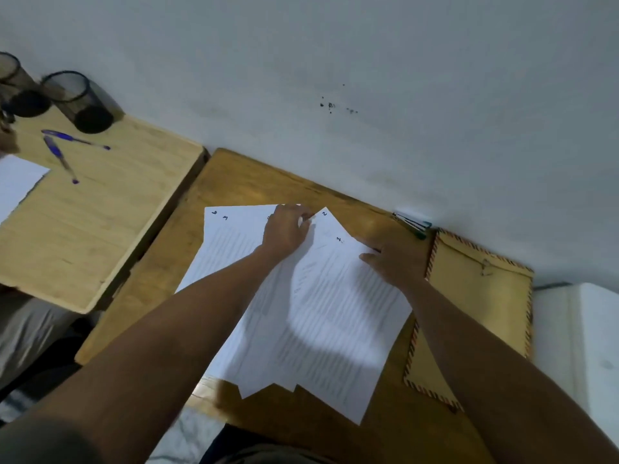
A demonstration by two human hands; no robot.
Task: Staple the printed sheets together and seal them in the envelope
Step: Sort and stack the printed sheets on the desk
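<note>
Several printed sheets (321,316) lie fanned out and overlapping on the wooden desk (234,182), with handwritten numbers at their top corners. My left hand (286,231) rests at the top edge of the sheets, its fingers pinching a corner. My right hand (397,262) lies flat on the right edge of the top sheet. A brown envelope (479,313) with a striped border lies on the desk just right of the sheets, partly under my right forearm. A dark stapler (413,225) sits by the wall, behind the envelope.
A second, lighter desk (100,209) stands at the left with two blue pens (63,149), two black mesh pen cups (78,100) and a white sheet (16,182). The wall (335,78) runs close behind the desks. A white surface (576,329) is at the right.
</note>
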